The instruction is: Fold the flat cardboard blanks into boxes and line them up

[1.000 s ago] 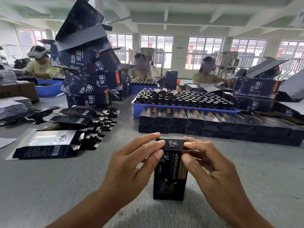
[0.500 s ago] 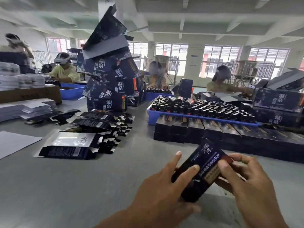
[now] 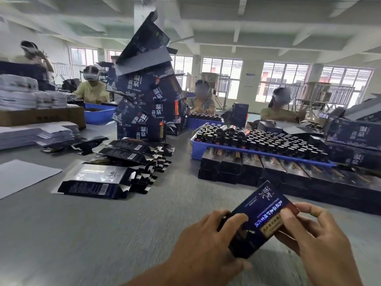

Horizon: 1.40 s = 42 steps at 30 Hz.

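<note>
I count one folded box (image 3: 260,218), tilted and held above the table (image 3: 82,234) in both hands. My left hand (image 3: 203,242) grips its lower end, fingers curled round it; my right hand (image 3: 315,234) pinches the upper right edge. One row of finished boxes (image 3: 288,172) stands before one blue tray (image 3: 198,149) of bottles. Flat blanks (image 3: 115,170) lie left; too overlapped to count.

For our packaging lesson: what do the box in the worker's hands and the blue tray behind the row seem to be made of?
Folded box: printed cardboard, probably coated; crisp creased edges, slight sheen, held by the left hand and right hand.
Blue tray: likely moulded plastic; uniform colour, smooth rim.
</note>
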Each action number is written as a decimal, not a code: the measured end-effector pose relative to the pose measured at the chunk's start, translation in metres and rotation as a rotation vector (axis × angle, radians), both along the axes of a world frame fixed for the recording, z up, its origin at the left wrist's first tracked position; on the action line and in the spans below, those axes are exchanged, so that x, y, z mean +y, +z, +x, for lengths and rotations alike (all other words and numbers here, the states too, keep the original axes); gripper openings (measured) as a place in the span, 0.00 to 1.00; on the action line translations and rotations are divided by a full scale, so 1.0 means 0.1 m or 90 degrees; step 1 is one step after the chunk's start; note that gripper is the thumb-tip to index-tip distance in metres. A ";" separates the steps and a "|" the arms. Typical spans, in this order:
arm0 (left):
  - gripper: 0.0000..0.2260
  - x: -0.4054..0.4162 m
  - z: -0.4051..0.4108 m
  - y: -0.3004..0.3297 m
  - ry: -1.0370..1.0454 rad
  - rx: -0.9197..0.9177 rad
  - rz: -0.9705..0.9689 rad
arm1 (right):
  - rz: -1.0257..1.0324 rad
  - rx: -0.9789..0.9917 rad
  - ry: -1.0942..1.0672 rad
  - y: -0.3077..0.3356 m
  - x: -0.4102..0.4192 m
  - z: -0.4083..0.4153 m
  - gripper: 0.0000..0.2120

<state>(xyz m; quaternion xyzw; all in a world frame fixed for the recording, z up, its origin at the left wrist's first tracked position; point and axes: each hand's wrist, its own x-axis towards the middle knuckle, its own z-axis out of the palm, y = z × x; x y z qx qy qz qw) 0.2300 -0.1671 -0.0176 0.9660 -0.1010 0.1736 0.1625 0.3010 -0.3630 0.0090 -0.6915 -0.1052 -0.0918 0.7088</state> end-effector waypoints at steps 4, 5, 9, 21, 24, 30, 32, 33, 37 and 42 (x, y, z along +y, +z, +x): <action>0.34 0.09 0.02 0.02 0.027 0.047 -0.251 | -0.018 -0.035 0.016 0.02 0.06 -0.07 0.09; 0.33 0.12 0.02 0.02 0.024 0.062 -0.318 | -0.030 -0.048 0.023 0.02 0.08 -0.10 0.10; 0.32 0.21 0.03 0.04 0.010 0.105 -0.458 | -0.127 -0.077 0.136 0.00 0.21 -0.20 0.33; 0.23 0.48 0.15 0.18 0.137 0.085 -0.846 | -0.756 -0.596 0.048 -0.06 0.78 -0.02 0.45; 0.20 0.58 0.18 0.18 0.200 0.070 -0.842 | -0.784 -0.620 0.042 -0.02 1.02 0.06 0.42; 0.18 0.99 0.29 0.01 0.389 -0.107 -0.585 | -0.832 -0.520 0.056 -0.08 1.54 0.34 0.37; 0.18 1.02 0.36 -0.04 0.418 -0.107 -0.526 | -0.822 -0.437 0.111 -0.14 1.70 0.50 0.33; 0.18 1.01 0.39 -0.06 0.423 -0.098 -0.494 | -0.818 -0.419 0.130 -0.17 1.79 0.57 0.31; 0.16 0.98 0.46 -0.10 0.428 -0.082 -0.467 | -0.847 -0.416 0.148 -0.18 2.08 0.88 0.26; 0.13 0.99 0.49 -0.12 0.435 -0.051 -0.457 | -0.925 -0.384 0.083 -0.14 2.42 1.26 0.16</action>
